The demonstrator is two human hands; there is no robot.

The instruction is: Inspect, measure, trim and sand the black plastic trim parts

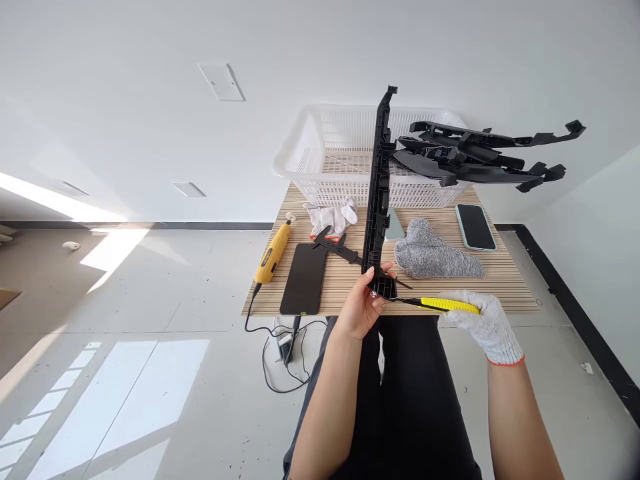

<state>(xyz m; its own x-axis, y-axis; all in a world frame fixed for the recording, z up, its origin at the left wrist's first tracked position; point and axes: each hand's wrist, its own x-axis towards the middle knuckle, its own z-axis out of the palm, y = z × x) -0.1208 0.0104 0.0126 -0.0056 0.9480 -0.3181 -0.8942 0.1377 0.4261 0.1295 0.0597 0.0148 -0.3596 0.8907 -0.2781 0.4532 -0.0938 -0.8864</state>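
Observation:
My bare left hand (359,310) is closed round the lower end of a long black plastic trim strip (379,193), which stands nearly upright with its ribbed side toward me. In my gloved right hand (487,320) is a yellow-handled utility knife (447,305). Its slim dark tip points left and meets the strip's lower end, just beside my left fingers; whether it touches cannot be made out. Behind the strip lies a black caliper (340,249), partly hidden by it.
A white plastic basket (310,177) at the back carries several black trim pieces (470,157) that jut out rightward. On the striped table (505,287) lie a yellow rotary tool (273,253), a black phone (303,277), white gloves (333,219), a grey cloth (435,250) and another phone (475,227).

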